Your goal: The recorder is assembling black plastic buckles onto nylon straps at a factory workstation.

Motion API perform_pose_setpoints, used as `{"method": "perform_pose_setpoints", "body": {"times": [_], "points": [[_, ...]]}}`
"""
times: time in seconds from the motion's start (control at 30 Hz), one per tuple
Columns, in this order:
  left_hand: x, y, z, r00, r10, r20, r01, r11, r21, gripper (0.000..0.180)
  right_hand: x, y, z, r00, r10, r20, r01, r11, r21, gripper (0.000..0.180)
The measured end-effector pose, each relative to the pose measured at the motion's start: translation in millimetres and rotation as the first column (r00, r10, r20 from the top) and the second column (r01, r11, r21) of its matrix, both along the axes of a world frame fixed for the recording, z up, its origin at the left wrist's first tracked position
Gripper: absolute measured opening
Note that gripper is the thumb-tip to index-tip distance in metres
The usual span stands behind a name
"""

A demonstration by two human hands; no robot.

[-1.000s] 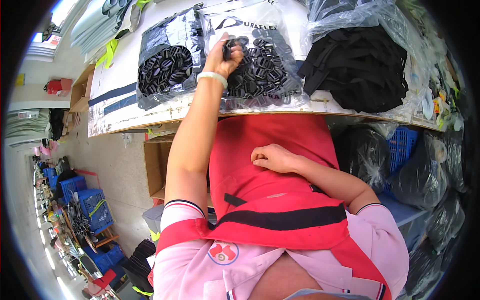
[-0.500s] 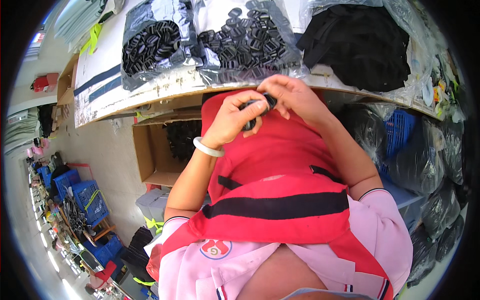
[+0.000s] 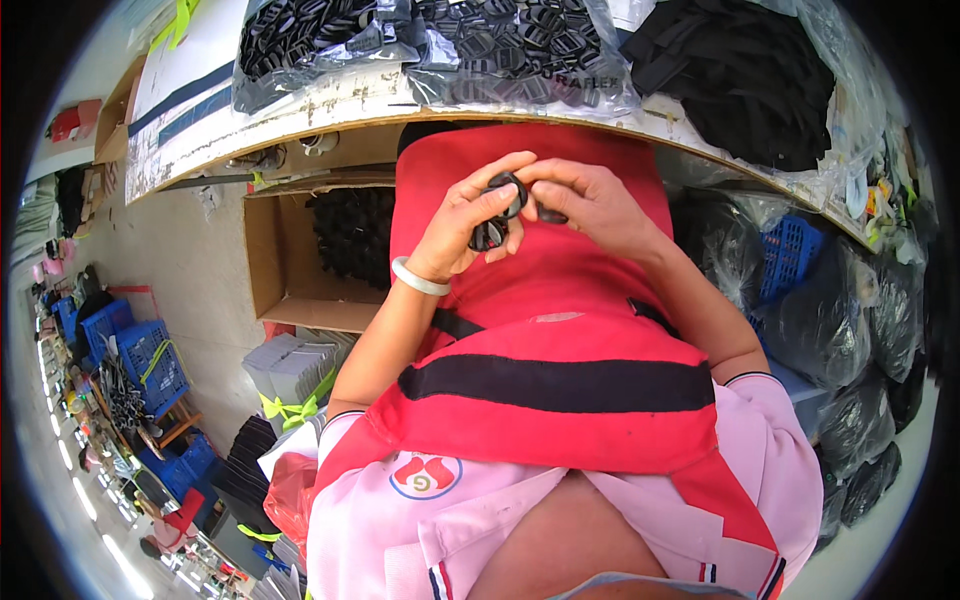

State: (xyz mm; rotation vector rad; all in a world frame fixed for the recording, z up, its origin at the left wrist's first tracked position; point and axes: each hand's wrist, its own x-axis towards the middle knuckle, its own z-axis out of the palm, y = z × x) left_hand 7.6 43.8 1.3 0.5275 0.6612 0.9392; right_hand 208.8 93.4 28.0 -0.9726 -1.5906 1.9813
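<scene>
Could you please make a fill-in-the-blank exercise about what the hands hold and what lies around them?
1. Both hands, left hand and right hand, hold small plastic rings of ____ colour.
2. The bracelet sits on the ____ wrist.
3. The hands work in front of an apron of ____ colour.
4. The cardboard box stands ____ the table.

Missing words: black; left; red; under

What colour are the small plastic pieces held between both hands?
Black; the plastic pieces show best in the head view, pinched between left hand and right hand.
</scene>
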Motion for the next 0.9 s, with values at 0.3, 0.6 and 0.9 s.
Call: {"method": "perform_pose_setpoints", "body": {"times": [0.3,0.6,0.9], "points": [[1.8,-4.2,-26.5,0.989,0.14,0.042,-0.131,0.978,-0.163,0.026,9.2,1.8,-9.7,0.973,-0.113,-0.201,-0.005,0.862,-0.508,0.039],[30.6,-8.6,-22.4,0.966,0.05,-0.252,-0.083,0.989,-0.12,0.027,6.6,-20.7,-41.5,0.918,-0.385,-0.098,0.17,0.603,-0.78,0.025],[29.2,1.9,-41.1,0.992,0.044,-0.117,-0.083,0.932,-0.354,0.019,24.9,-15.4,-35.4,0.971,-0.221,0.095,0.232,0.965,-0.124,0.034]]}}
